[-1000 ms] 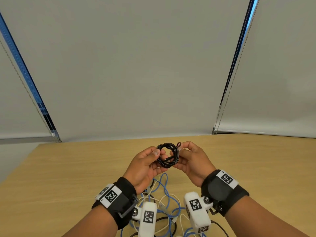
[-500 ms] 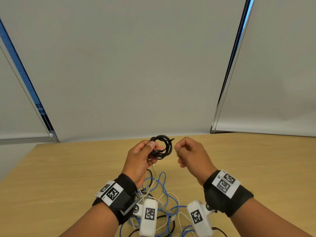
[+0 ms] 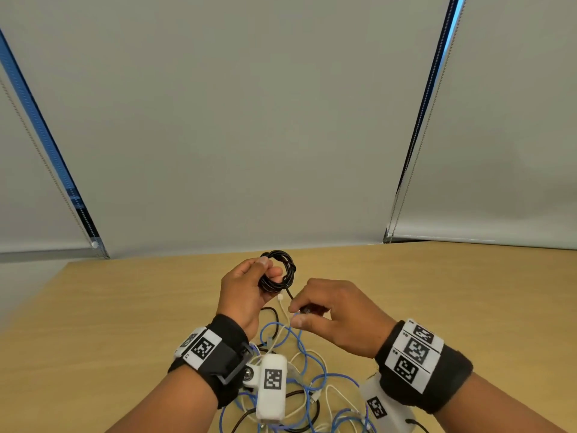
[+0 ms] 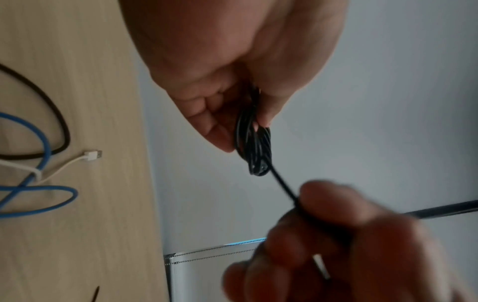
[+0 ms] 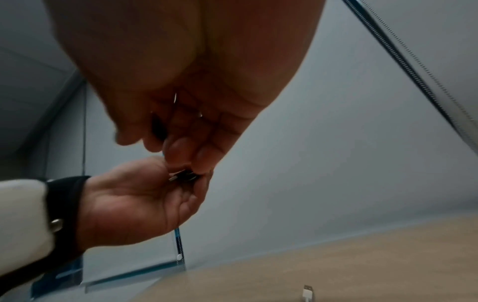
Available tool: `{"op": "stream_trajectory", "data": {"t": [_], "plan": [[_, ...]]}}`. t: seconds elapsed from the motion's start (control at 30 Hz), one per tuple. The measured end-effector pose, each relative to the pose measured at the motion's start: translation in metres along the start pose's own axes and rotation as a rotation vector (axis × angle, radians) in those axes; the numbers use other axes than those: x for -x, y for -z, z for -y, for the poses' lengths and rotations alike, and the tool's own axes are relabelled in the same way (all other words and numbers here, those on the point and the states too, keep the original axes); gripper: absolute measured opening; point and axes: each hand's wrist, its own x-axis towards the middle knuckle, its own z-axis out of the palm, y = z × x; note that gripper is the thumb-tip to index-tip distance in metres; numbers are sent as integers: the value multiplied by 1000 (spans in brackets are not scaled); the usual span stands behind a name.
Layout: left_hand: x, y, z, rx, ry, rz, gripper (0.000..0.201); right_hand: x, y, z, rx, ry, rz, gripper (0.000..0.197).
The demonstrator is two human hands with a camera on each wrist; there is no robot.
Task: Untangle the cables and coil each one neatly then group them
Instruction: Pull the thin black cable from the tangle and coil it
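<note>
My left hand [image 3: 249,285] grips a small coil of thin black cable [image 3: 278,271] above the wooden table [image 3: 125,307]; thumb and fingers pinch the coil [image 4: 254,143] in the left wrist view. A short free tail runs from the coil down to my right hand [image 3: 324,314], which pinches the tail's plug end [image 3: 307,309] between thumb and fingers. The right wrist view shows those fingers curled round the dark plug [image 5: 159,127]. Below both hands a tangle of blue cable [image 3: 312,367], white cable [image 3: 282,310] and another black cable [image 3: 271,310] lies on the table.
Grey roller blinds [image 3: 249,120] with bead chains hang behind the table's far edge. A white USB plug [image 4: 91,156] lies at the edge of the tangle. Bare tabletop spreads to the left and right of the hands.
My right hand left the coil, dropped lower and toward me, and now pinches the cable's free end. The left hand kept the coil and shifted slightly left and up.
</note>
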Motion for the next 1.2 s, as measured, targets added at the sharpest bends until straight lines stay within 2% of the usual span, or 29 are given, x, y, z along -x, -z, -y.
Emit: {"op": "stream_trajectory", "data": {"t": [0.07,0.13,0.17,0.2,0.3,0.37,0.43,0.53,0.6,0.7,0.83,0.93,1.03,1.2], "plan": [[1,2,0,86,38,63,12,1,3,-5,-124,-160,-35,27],[2,4,0,166,65,131,10,0,3,-15,-220,-301,-78,20],[2,6,-1,176,74,160,17,0,3,-21,-240,-358,-84,11],[1,8,-2,159,80,193,29,0,4,-25,-233,-406,-72,9],[2,14,-8,-23,79,315,59,-1,13,-35,-104,-501,22,16],[3,17,-12,-180,73,374,60,-4,21,-37,55,-487,58,21],[4,15,-16,-310,82,407,47,-8,28,-35,162,-442,55,23],[3,6,-19,-519,103,436,39,-17,33,-27,236,-388,45,23],[3,-1,-20,-617,107,471,27,-24,35,-21,284,-356,53,22],[2,-1,-20,-589,150,509,18,-27,36,-16,349,-308,35,21],[-1,8,-26,-568,128,507,23,-23,40,-17,392,-278,50,20],[-1,10,-32,-688,112,559,25,-17,40,-21,433,-256,43,20],[-1,8,-33,-776,117,582,17,-17,36,-26,468,-250,30,20],[-1,8,-23,-608,84,517,9,-11,25,-37,487,-251,93,21]]}}
